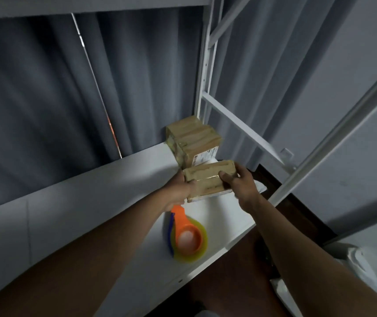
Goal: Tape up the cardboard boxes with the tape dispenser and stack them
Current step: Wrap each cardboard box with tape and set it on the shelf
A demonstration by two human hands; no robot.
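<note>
Item: box point(208, 181), small, cardboard. We are holding it between both hands just above the shelf point(114, 191). Our left hand point(180, 191) is gripping its near-left end; those fingers are mostly hidden behind the box, so we cannot tell exactly how they are lying. Our right hand point(240, 184) is clasping the far-right end, thumb curled over the top, fingers point(227, 177) wrapping the edge. Glossy tape appears to be running across the top, so we are judging this one sealed.

Item: stack point(193, 141) of taped boxes, just beyond our fingers, against the curtain point(45, 88) and the white upright point(206, 65). It appears to be two boxes, though the blur is making the count unsure.

Item: dispenser point(186, 236), orange with a yellowish roll, lying on the shelf just below our left wrist, untouched.

Status: taping is looking done for every box in view. Remaining, in our judgement: placing the held box on the stack. We are seeing no untaped boxes.
</note>
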